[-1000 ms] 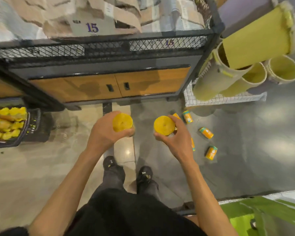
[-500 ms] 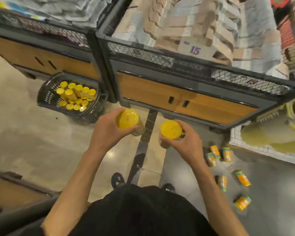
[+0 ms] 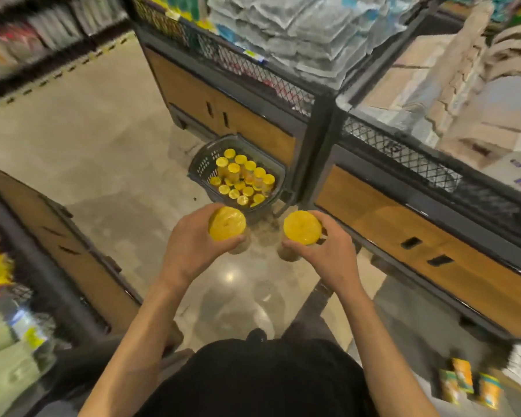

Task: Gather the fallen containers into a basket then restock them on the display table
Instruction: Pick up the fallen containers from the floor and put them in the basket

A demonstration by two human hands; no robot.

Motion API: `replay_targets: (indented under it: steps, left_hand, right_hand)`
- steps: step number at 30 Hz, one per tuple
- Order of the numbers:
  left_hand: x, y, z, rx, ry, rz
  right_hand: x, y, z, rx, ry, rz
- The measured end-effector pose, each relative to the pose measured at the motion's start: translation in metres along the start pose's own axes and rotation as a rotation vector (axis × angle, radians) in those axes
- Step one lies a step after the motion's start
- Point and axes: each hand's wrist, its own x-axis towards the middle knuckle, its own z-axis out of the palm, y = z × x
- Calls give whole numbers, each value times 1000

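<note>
Both arms reached forward at waist height. The left hand (image 3: 190,251) gripped a yellow-lidded container (image 3: 226,223) upright, its fingers (image 3: 193,218) curled round the body under the lid. The right hand (image 3: 328,260) held a second container (image 3: 302,227) the same way, beside the first but apart from it. Just beyond them on the polished floor (image 3: 103,152) sat the dark basket (image 3: 202,164), packed with yellow lids (image 3: 241,179) and set against a wood-fronted display counter (image 3: 433,245) with mesh guards. Three fallen containers (image 3: 463,380) lay blurred at the lower right. Half a second before, the basket lay off to the left; now it was straight ahead and the fallen ones were further behind.
</note>
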Motion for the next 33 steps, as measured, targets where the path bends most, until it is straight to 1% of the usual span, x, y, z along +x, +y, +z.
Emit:
replay_targets:
  steps: [6,8,11,16,20,25,29,31,33]
  left_hand:
    - [41,-42,-28,18,20,-147]
    - [59,-52,-34,21,24,-158]
    - [95,-68,-40,45,38,-121]
    - [175,-85,-52,170,-7,-226]
    - [237,-101,-60,248,-73,-241]
    - [302,-118,-61,235,-154,-179]
    - [348,-132,-56,156,-241,-121]
    - [372,-143,-50,187,-285,-61]
    - [396,-155,-42,214,-337,-1]
  right_hand:
    - [61,-26,46,-52,-98,-60]
    - [85,-31,62,-66,-134,-60]
    - [125,-35,85,-75,-154,-63]
    - [195,-41,119,-37,-176,12]
    - [243,-45,142,-26,-145,75]
    - [292,-48,163,-41,-146,116]
    - [320,-51,177,-38,-109,148]
    - [333,-49,186,-72,-98,155]
    - [344,-46,197,-124,-103,215]
